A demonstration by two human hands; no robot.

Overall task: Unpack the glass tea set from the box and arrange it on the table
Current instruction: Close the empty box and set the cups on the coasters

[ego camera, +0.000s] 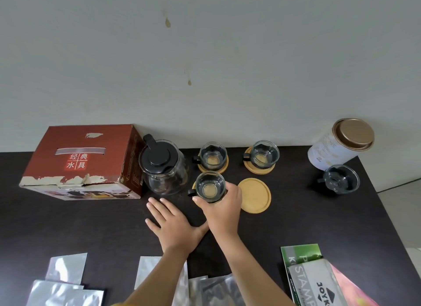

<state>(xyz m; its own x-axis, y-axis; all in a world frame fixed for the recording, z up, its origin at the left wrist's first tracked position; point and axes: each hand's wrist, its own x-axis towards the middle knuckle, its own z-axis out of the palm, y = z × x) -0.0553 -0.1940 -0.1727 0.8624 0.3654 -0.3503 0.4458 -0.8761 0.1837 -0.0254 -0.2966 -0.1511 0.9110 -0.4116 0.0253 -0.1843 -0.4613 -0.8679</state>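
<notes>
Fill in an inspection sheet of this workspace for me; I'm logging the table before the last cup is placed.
Surface: dark table against a pale wall.
Job's things: red box closed at left; glass pitcher beside it; two rear cups on coasters; front cup on a coaster; one bare coaster; fourth cup directly on the table.
Clutter: tin, foil pouches, printed packets.
Grippers: right hand grips the front cup; left hand lies flat on the table.
Cables: nothing seen.
Surroundings: wall bears drip stains.
</notes>
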